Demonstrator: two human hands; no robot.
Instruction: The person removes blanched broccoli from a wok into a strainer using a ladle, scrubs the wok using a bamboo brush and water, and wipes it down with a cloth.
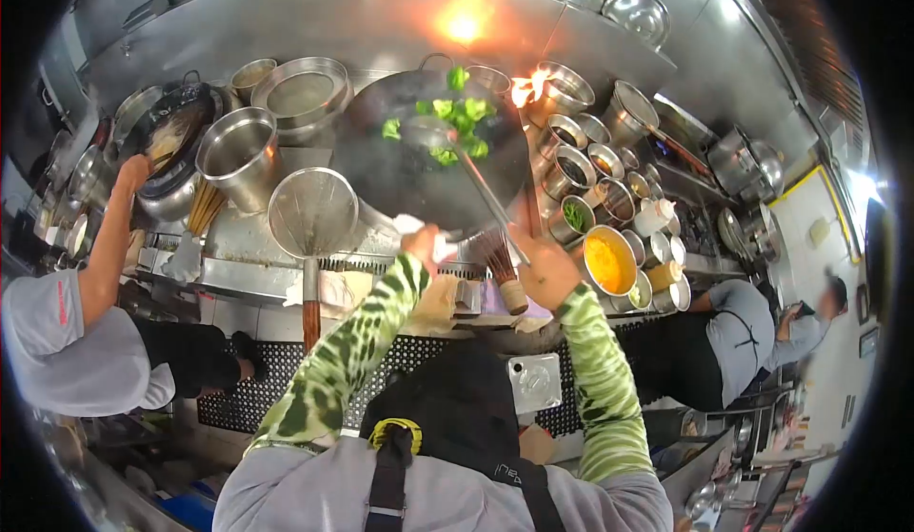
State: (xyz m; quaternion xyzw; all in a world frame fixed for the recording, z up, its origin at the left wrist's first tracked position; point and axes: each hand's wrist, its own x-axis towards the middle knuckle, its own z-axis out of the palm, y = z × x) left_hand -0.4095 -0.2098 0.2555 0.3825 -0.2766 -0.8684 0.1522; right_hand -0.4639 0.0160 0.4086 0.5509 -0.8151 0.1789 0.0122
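Note:
My left hand (pixel 422 246) is closed on a white cloth (pixel 419 232) at the near edge of the large black wok (pixel 371 151). My right hand (pixel 549 272) grips the handle of a metal ladle (pixel 428 132), whose bowl is over the wok. Bright green vegetable pieces (pixel 468 113) are in the air or spread over the wok's far right part; some look blurred. Flames (pixel 529 88) rise at the wok's right rim. Below my right hand lies a bamboo brush (pixel 511 289).
A mesh strainer (pixel 312 212) and a tall steel pot (pixel 238 151) stand left. Many seasoning containers, one with orange liquid (pixel 609 260), crowd the right. A co-worker (pixel 76 332) reaches to another wok at left; other people (pixel 738 332) are at right.

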